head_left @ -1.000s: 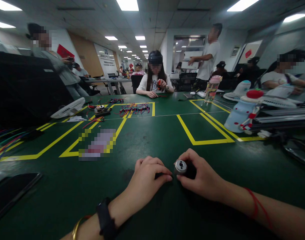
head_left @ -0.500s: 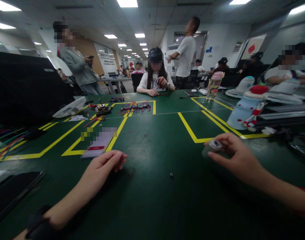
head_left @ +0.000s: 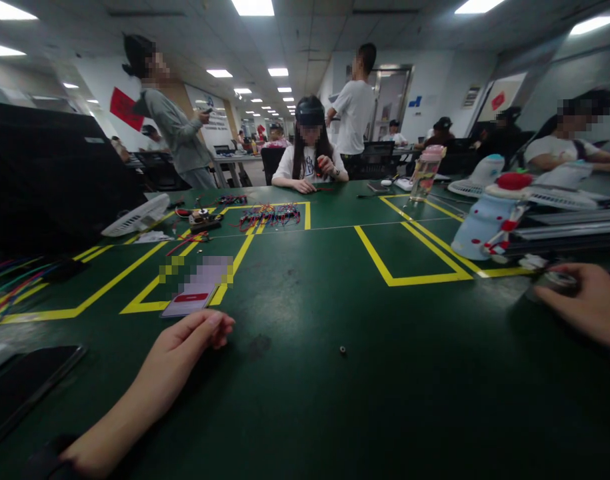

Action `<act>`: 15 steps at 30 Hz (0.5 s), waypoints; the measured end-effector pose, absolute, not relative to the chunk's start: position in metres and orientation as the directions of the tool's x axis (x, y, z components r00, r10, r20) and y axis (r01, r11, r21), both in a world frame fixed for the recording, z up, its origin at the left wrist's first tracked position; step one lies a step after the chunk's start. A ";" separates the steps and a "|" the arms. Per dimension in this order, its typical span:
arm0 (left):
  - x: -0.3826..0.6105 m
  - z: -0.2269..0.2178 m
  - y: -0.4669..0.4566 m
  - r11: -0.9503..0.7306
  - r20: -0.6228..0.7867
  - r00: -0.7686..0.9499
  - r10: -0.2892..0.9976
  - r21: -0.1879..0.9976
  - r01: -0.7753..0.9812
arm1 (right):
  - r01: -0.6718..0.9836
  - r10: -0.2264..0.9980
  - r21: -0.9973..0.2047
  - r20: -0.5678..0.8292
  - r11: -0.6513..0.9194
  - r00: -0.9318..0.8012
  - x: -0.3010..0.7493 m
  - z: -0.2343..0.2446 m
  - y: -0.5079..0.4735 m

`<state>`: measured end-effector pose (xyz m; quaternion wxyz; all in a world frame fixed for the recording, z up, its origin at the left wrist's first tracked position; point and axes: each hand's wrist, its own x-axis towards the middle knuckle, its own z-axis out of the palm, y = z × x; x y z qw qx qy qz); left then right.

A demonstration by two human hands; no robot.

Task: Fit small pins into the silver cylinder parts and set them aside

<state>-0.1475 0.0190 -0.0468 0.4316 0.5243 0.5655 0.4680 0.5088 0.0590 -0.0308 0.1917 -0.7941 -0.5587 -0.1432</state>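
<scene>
At the far right, my right hand (head_left: 587, 300) grips a small grey, see-through cylinder (head_left: 559, 283), held upright just above or on the green table; its exact kind is unclear. My left hand (head_left: 192, 340) rests on the table at left with its fingers curled in, and no object shows in it. Just beyond it lies a flat lilac packet or card (head_left: 189, 300) with a red mark. Between the two hands, well apart from both, sits a tiny dark ring-shaped metal piece (head_left: 343, 350).
Yellow tape (head_left: 429, 279) marks areas on the green table (head_left: 305, 287). Tangled wires (head_left: 272, 216) and a small motor-like part (head_left: 202, 216) lie farther back. A blue bottle (head_left: 477, 227) stands at right, a black phone (head_left: 32, 387) at left. Opposite sits a person (head_left: 309, 157).
My right hand has moved right toward the frame edge, carrying the cylinder. My left hand has drawn slightly left. The tiny metal piece stays put. Two standing people in the background have shifted.
</scene>
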 end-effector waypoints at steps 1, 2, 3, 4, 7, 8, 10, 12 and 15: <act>-0.147 -0.047 0.019 0.008 0.008 -0.080 0.997 0.981 0.196 | 0.955 0.800 -0.068 0.530 -0.290 0.281 0.495 -0.027 0.057; -0.147 -0.047 0.020 0.005 0.012 -0.082 0.997 0.978 0.207 | 0.963 0.758 0.007 0.618 -0.271 0.209 0.477 -0.022 0.054; -0.147 -0.047 0.020 0.005 0.014 -0.084 0.996 0.976 0.219 | 0.972 0.728 0.060 0.674 -0.227 0.128 0.456 -0.017 0.051; -0.146 -0.047 0.020 0.007 0.013 -0.084 0.996 0.973 0.232 | 0.985 0.725 0.079 0.686 -0.151 0.057 0.432 -0.013 0.047; -0.145 -0.046 0.020 0.011 0.012 -0.086 0.996 0.964 0.267 | 0.945 0.917 -0.214 0.366 0.248 -0.158 0.348 -0.007 0.036; -0.145 -0.045 0.019 0.012 0.013 -0.089 0.996 0.962 0.273 | 0.882 0.940 -0.344 0.221 0.323 -0.258 0.320 -0.007 0.033; -0.145 -0.043 0.017 0.012 0.016 -0.098 0.995 0.960 0.278 | 0.744 0.889 -0.508 0.106 0.433 -0.445 0.269 -0.011 0.030; -0.145 -0.041 0.015 0.011 0.017 -0.099 0.995 0.960 0.281 | 0.653 0.839 -0.578 0.108 0.489 -0.533 0.230 -0.015 0.030; -0.144 -0.039 0.015 0.002 0.025 -0.080 0.997 0.945 0.327 | 0.605 0.799 -0.584 0.132 0.541 -0.587 0.201 -0.019 0.033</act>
